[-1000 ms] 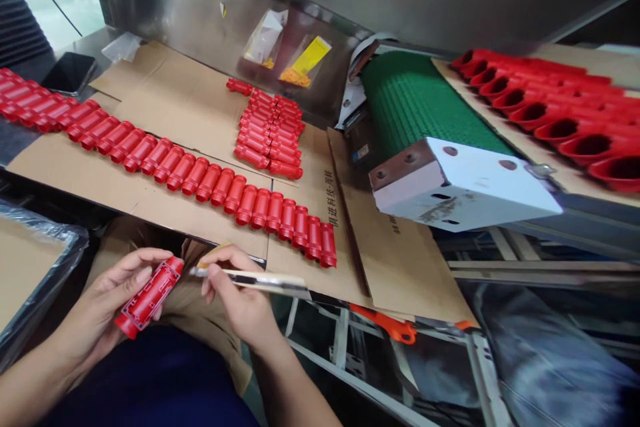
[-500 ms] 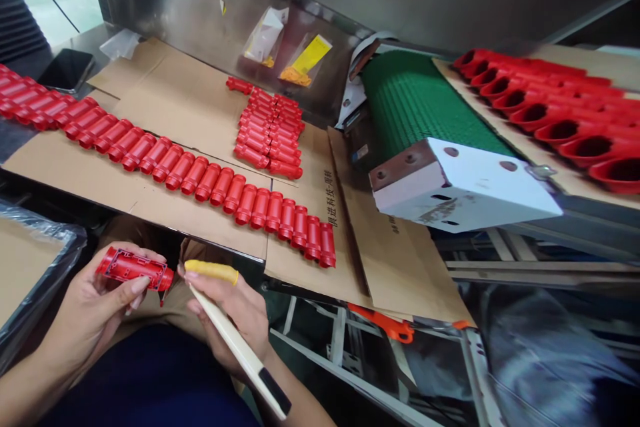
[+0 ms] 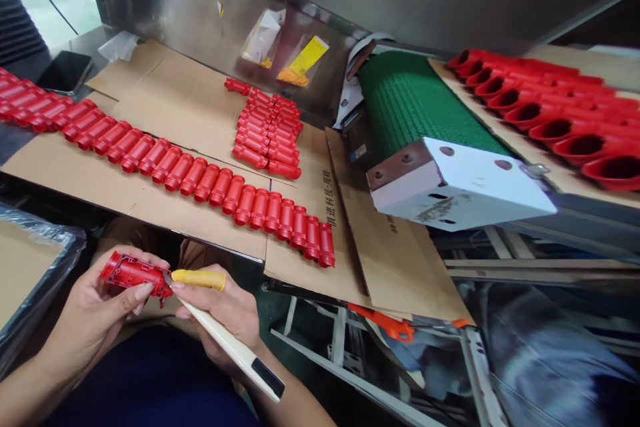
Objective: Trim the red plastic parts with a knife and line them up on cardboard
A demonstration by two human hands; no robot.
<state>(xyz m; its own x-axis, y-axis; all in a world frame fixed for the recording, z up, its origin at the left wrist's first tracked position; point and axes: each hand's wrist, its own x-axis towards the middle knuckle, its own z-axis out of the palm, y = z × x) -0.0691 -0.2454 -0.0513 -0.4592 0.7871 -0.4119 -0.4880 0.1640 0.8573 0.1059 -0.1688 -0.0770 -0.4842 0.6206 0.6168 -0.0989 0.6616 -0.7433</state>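
Note:
My left hand is closed around a red plastic tubular part, held nearly level above my lap. A thin dark outline pattern shows on the side facing me. My right hand grips a cream-handled knife with a black band near its rear end. A yellow finger cot covers the index finger. The knife's narrow tip meets the right end of the red part; exactly what it touches is too small to tell.
A long row of red parts lies on cardboard, with a smaller stack behind. To the right are a green conveyor belt and red funnel-like pieces. A phone and plastic-lined box are at left.
My right hand has moved left, bringing the knife tip to the right end of the red part. The part has turned slightly in my left hand.

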